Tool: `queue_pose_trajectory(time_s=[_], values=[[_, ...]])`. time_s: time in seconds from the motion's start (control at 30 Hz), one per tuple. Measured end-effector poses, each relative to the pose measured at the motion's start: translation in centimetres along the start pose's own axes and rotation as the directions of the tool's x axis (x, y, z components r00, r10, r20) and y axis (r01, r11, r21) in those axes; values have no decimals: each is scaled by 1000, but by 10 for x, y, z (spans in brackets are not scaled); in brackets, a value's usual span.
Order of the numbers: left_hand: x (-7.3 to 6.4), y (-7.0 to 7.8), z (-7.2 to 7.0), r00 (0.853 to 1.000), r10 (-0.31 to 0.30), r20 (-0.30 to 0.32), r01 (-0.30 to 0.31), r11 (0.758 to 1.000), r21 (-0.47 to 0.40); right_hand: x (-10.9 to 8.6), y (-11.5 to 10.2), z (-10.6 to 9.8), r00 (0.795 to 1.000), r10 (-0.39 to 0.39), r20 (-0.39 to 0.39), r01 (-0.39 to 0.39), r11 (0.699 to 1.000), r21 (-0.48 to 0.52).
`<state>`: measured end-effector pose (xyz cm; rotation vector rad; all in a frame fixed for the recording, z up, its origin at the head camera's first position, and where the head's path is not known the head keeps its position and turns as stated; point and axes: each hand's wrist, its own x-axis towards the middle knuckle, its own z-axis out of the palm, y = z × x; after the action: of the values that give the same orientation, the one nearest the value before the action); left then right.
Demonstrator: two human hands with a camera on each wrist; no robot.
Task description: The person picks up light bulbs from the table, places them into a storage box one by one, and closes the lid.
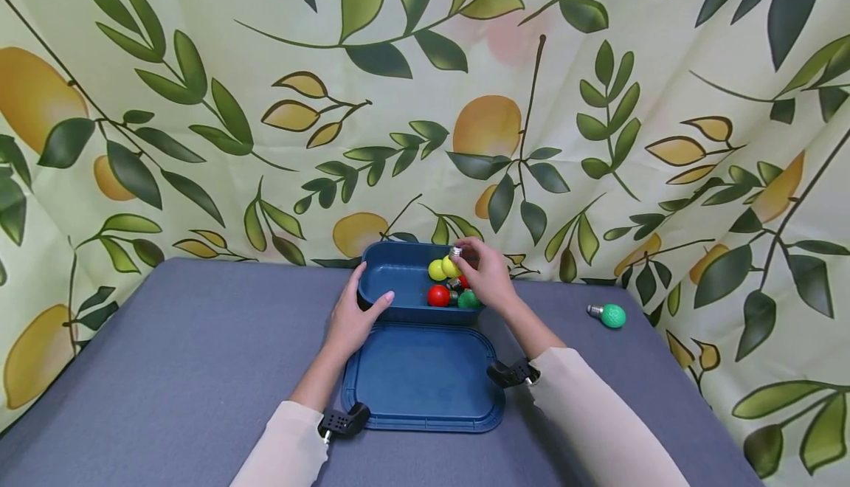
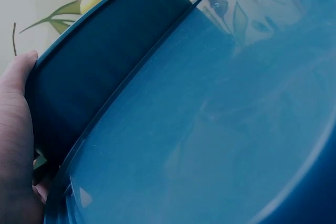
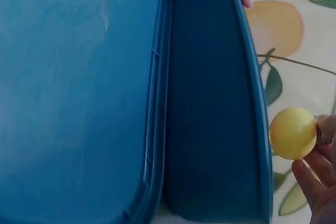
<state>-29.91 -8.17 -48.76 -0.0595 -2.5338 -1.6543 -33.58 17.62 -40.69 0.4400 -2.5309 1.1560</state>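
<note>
A dark blue open box (image 1: 398, 316) stands at the back of the table. My left hand (image 1: 350, 319) holds its left front corner, the thumb over the front rim and the fingers along the left end. Above the box's right part, my right hand (image 1: 488, 273) pinches a yellow bulb (image 3: 292, 133) by its silver screw base, globe downward. Inside the right half lie another yellow bulb (image 1: 437, 270), a red bulb (image 1: 438, 295), a green bulb (image 1: 468, 299) and a second red bulb (image 1: 463, 281), partly hidden by the right hand.
A flat blue lid (image 1: 425, 376) lies directly in front of the box, between the forearms. Farther right on the grey table (image 1: 219, 369) rests a green bulb (image 1: 612, 316) with a silver base. A leaf-and-fruit patterned curtain (image 1: 412, 103) hangs right behind the box.
</note>
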Motion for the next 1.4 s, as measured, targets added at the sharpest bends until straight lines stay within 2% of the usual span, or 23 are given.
queue_pose_trajectory(time_s=[0.17,0.4,0.8,1.03,1.4], values=[[1,0,0,1000,-1,0,1,1000,6,7,-3,17,998,-12,67,12,1000,-2],[1,-1,1,1000,-8,-8,8,1000,12,9,-4,32,990,-6,143,18,996,-83],[0,2,2,1000,-26,-2,26,1000,10,9,5,42,975,41,219,-7,988,-155],[1,0,0,1000,-25,2,25,1000,7,10,2,43,958,73,276,-11,976,-220],[0,0,1,1000,-28,-8,28,1000,8,8,-1,44,962,73,264,-2,966,-259]])
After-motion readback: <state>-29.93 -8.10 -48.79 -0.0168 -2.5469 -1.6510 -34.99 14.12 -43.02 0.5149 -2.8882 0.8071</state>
